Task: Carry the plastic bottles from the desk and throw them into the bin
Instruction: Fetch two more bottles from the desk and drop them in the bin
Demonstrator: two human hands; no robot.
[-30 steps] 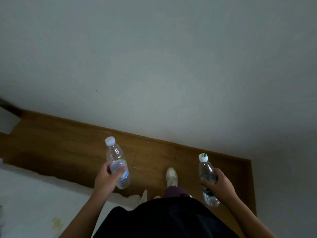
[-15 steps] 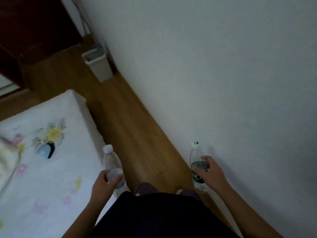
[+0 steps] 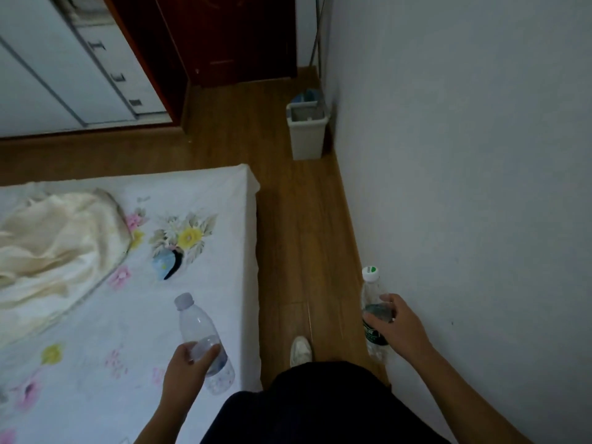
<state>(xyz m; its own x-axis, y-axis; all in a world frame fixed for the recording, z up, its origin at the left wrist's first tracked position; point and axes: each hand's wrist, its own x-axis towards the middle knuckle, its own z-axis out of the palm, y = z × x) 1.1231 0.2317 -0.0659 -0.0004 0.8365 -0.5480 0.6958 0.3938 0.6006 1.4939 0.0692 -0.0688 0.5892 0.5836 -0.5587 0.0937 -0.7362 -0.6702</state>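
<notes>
My left hand [image 3: 187, 366] grips a clear plastic bottle with a pale cap [image 3: 197, 325] around its lower body, tilted up and to the left over the bed's edge. My right hand [image 3: 398, 328] holds a second clear bottle with a green-marked white cap and dark label [image 3: 371, 294], upright near the wall. A cream rectangular bin [image 3: 307, 136], open at the top, stands on the wooden floor against the right wall, far ahead of both hands.
A bed with a flowered white sheet [image 3: 205, 274] and a crumpled cream blanket [image 3: 54, 248] fills the left. A narrow strip of wooden floor [image 3: 298, 251] runs between bed and wall [image 3: 464, 187] to the bin. A dark wooden door [image 3: 230, 40] and white wardrobe [image 3: 57, 75] stand beyond.
The view has swung left from the wall along the aisle; the bin now sits centred ahead and nearer. Both hands keep their bottles.
</notes>
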